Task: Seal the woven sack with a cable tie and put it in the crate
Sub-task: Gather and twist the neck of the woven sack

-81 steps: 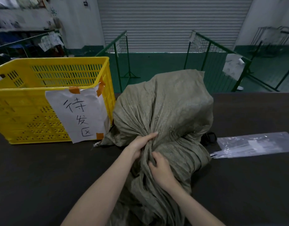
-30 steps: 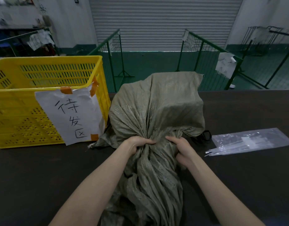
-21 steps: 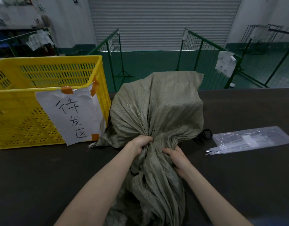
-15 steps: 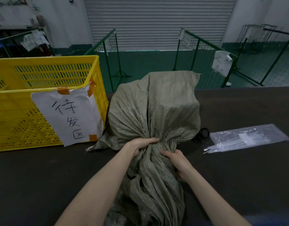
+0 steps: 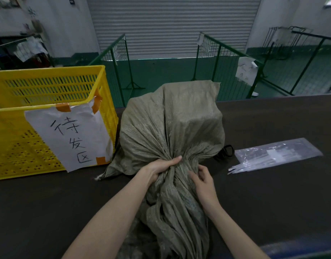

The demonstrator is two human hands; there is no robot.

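Observation:
A grey-green woven sack (image 5: 172, 124) lies on the dark table (image 5: 272, 202), its full body away from me and its loose mouth trailing toward me. My left hand (image 5: 157, 170) squeezes the gathered neck from the left. My right hand (image 5: 203, 179) rests against the neck's right side, fingers bent on the folds. A yellow slotted crate (image 5: 15, 143) with a taped paper sign (image 5: 75, 135) stands left of the sack. A clear plastic bag holding white cable ties (image 5: 276, 155) lies to the right.
A small black looped object (image 5: 226, 152) sits just right of the sack. Green wire fence panels (image 5: 226, 58) and a shut roller door (image 5: 172, 25) stand beyond the table's far edge.
Both hands have kept bunching the sack's neck tighter. The right hand shifted from the front of the neck to its right side.

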